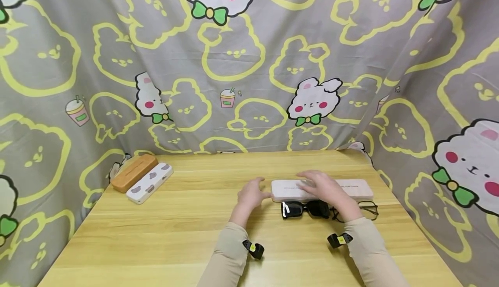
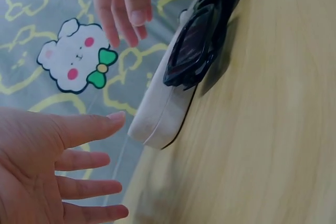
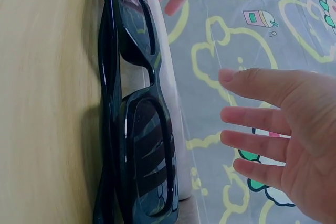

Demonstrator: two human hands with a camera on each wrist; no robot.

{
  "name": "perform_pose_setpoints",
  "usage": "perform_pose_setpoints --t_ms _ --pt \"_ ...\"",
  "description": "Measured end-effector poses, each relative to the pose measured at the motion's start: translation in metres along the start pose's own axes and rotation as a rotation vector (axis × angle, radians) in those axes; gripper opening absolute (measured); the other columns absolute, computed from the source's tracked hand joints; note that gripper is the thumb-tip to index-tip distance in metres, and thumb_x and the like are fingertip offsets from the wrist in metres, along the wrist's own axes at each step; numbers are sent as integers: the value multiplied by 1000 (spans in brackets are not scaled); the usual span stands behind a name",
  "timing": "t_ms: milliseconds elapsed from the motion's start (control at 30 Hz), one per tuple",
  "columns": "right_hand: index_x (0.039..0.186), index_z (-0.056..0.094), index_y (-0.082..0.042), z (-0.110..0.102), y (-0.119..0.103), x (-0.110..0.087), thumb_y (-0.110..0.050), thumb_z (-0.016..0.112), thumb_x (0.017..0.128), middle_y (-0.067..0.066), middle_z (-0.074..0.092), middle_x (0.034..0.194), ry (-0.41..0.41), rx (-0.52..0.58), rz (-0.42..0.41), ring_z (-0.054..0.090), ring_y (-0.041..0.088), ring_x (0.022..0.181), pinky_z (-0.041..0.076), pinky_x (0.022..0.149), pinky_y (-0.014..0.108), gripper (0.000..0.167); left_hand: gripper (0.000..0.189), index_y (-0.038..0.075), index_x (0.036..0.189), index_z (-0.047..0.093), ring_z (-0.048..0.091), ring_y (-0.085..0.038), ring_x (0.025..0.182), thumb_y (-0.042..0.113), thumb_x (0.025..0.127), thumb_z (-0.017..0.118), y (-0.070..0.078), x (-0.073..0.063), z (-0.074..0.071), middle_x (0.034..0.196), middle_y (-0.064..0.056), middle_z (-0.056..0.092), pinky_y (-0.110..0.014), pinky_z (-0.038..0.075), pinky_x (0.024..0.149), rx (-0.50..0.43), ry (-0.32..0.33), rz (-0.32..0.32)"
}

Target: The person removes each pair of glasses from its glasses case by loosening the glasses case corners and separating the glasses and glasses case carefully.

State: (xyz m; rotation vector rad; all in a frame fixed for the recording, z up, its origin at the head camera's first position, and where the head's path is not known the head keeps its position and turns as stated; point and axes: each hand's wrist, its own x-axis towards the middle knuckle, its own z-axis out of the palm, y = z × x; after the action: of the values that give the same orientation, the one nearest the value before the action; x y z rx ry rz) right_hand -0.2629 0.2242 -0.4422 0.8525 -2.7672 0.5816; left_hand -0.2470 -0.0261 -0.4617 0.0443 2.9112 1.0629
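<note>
A white glasses case (image 1: 286, 190) lies on the table. My left hand (image 1: 251, 195) is beside its left end, fingers extended and nothing held; the left wrist view shows its thumb close to the case's end. Above the case hovers my right hand (image 1: 325, 189), also with nothing in it, its fingers spread in the right wrist view. Black sunglasses (image 1: 306, 209) lie directly in front of this case, lenses facing up. A second pale case (image 1: 362, 188) continues the row to the right. Thin-framed eyeglasses (image 1: 369, 210) sit in front of it, partly hidden by my right wrist.
At the table's far left are a brown case (image 1: 134, 172) and, next to it, a white case with a bear-like pattern (image 1: 150, 183). A patterned grey curtain (image 1: 234, 118) hangs behind the wooden table (image 1: 175, 235) and along both sides.
</note>
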Motion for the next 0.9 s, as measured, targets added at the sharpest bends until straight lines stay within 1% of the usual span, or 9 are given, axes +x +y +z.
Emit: perform_pose_setpoints --t_ms 100,233,400,467,500,567,667,800,900 --pt "125 66 -10 -2 -2 1 -24 69 91 13 68 123 22 -3 11 63 34 115 51 97 52 38 64 15 135 57 60 -38 118 38 80 77 -1 -1 -4 130 -12 65 -57 48 90 8 23 13" --pt "127 65 -12 -2 -4 1 -26 69 91 13 67 125 24 -11 21 62 34 116 50 98 52 40 58 13 134 58 62 -37 115 37 84 74 -4 -2 -10 129 -13 65 -53 53 84 19 48 33" --pt "129 64 -13 -1 -9 1 -28 68 91 12 67 126 23 -17 24 62 34 117 51 97 52 40 54 13 134 58 63 -36 115 36 87 71 -11 -6 -21 130 -12 65 -51 54 81 48 67 49" --pt "129 63 -13 -1 -11 2 -29 68 92 12 67 126 21 -16 22 62 33 117 51 97 52 41 53 14 134 58 64 -34 114 38 88 69 -15 -8 -26 131 -11 64 -48 56 79 72 81 50" --pt "130 63 -14 0 -12 2 -29 68 92 12 67 126 21 -15 20 62 33 117 50 98 52 42 52 15 133 59 64 -33 114 38 88 69 -17 -9 -29 130 -10 65 -45 56 76 85 90 50" --pt "132 61 -14 2 -15 4 -30 67 92 11 66 127 21 -14 16 62 33 117 50 98 52 44 50 15 132 60 66 -31 109 39 89 69 -22 -11 -34 128 -11 66 -40 56 67 105 110 56" --pt "136 58 -15 4 -20 5 -31 67 92 11 65 129 23 -9 11 61 33 118 50 99 51 48 50 15 131 61 68 -30 103 40 88 69 -29 -14 -43 126 -12 67 -33 52 57 139 136 62" --pt "138 55 -16 8 -29 8 -33 66 92 11 64 131 22 6 -7 60 32 121 49 101 50 51 51 16 132 60 69 -30 101 41 88 69 -39 -18 -55 127 -12 66 -35 53 58 180 173 80" --pt "138 55 -15 11 -36 12 -34 66 93 10 63 132 26 11 -34 59 31 122 49 102 50 51 52 15 133 59 68 -32 103 41 88 69 -47 -23 -65 127 -13 66 -41 56 65 203 209 96"
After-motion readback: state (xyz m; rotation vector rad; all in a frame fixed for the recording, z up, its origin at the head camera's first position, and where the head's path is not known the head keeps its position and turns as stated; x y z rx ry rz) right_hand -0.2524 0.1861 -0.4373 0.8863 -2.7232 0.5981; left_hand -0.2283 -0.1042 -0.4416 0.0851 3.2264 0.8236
